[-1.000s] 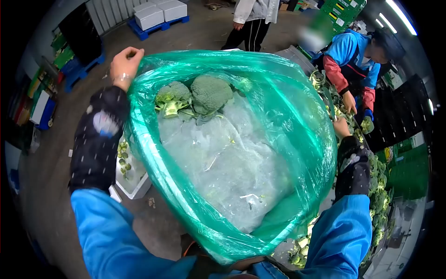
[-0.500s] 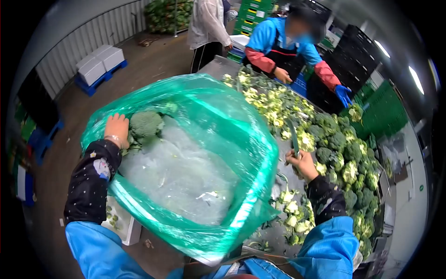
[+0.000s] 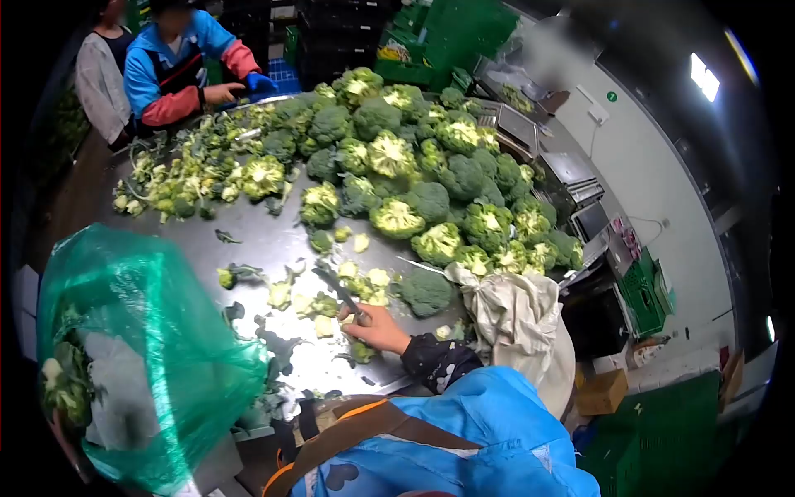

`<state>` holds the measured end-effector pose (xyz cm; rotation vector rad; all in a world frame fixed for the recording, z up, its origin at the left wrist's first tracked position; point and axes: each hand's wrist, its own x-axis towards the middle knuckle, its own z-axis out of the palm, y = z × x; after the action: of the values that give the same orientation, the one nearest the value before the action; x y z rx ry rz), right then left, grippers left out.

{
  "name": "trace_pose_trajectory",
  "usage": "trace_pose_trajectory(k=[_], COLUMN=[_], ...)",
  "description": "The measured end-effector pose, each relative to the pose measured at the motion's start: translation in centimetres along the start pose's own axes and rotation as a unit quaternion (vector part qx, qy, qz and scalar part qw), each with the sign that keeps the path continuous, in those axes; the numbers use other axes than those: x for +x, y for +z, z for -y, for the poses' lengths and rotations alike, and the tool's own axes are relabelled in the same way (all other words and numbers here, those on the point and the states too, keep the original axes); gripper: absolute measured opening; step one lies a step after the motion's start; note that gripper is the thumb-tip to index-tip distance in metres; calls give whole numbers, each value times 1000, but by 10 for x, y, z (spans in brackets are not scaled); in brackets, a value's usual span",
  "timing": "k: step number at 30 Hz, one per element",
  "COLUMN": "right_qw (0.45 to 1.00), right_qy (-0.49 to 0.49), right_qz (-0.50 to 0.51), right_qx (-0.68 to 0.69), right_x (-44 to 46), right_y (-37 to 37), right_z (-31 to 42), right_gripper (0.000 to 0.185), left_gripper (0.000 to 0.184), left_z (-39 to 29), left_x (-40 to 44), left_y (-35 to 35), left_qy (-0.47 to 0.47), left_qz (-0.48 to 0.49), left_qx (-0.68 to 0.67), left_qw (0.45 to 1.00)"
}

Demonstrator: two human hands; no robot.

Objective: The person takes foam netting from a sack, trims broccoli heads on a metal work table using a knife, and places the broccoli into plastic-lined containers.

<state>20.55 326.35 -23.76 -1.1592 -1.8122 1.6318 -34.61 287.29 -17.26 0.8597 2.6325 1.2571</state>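
Observation:
My right hand (image 3: 379, 329) is closed around a knife (image 3: 335, 288), whose dark blade points up and left over the metal table (image 3: 240, 217). Cut pale stem pieces (image 3: 325, 305) and leaf scraps lie close to the blade. A single broccoli head (image 3: 425, 291) rests just right of the hand. At the left, a green plastic bag (image 3: 153, 298) stands open, with broccoli (image 3: 66, 383) showing at its far left side. My left hand cannot be made out; it is beyond the view or hidden by the bag.
A large pile of broccoli (image 3: 431, 201) covers the back and right of the table. Trimmings (image 3: 178, 178) lie at the back left. A co-worker (image 3: 174, 62) stands across the table, another person (image 3: 101, 79) beside them. A cream cloth (image 3: 515, 311) hangs at the right edge.
My view has swung right, so the bag now sits at the far left. My left hand, earlier at the broccoli inside the bag, has gone from sight. My right hand still holds the knife.

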Motion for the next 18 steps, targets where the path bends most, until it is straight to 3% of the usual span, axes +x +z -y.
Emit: trace_pose_trajectory(k=[2, 3, 5, 6, 7, 8, 9, 10, 11, 12, 13, 18], right_qw=[997, 999, 993, 985, 984, 974, 972, 968, 940, 930, 918, 907], right_qy=[-66, -25, -50, -44, -132, -177, -205, -207, -294, -316, -336, -344], right_qz=[-27, -20, -55, -48, -46, -32, -6, 29, 34, 71, 101, 149], right_qx=[-12, -10, -89, -161, -113, -136, -117, -143, -170, -176, -185, -192], right_x=[-7, -6, -6, -9, -10, -12, -10, -14, -13, -16, -20, -30], right_y=[0, 0, 5, 2, 2, -1, 0, -1, -2, 0, 2, 24], right_z=[-27, -50, -54, -51, -56, -42, -45, -32, -28, -27, -27, -20], right_gripper=[19, 22, 24, 26, 29, 29, 29, 27, 27, 25, 23, 21], left_gripper=[54, 53, 49, 47, 46, 44, 53, 62, 77, 83, 80, 69], left_z=[-79, -110, -168, -183, -199, -207, -228, -250, -239, -262, -234, -240], left_x=[-49, -71, -117, -136, -153, -168, -179, -189, -205, -205, -221, -228], left_y=[62, 89, 136, 156, 180, 199, 218, 238, 260, 247, 267, 261], left_qy=[-65, -94, -87, 37, 273, 339, 1, -386, -370, -377, -321, -291], left_qz=[86, 131, 218, 255, 234, 236, 418, 360, 322, 340, 294, 276], left_qx=[-165, -228, -272, -213, -102, -110, -294, -437, -482, -406, -489, -466], left_qw=[980, 960, 933, 942, 927, 904, 860, 728, 726, 760, 756, 788])
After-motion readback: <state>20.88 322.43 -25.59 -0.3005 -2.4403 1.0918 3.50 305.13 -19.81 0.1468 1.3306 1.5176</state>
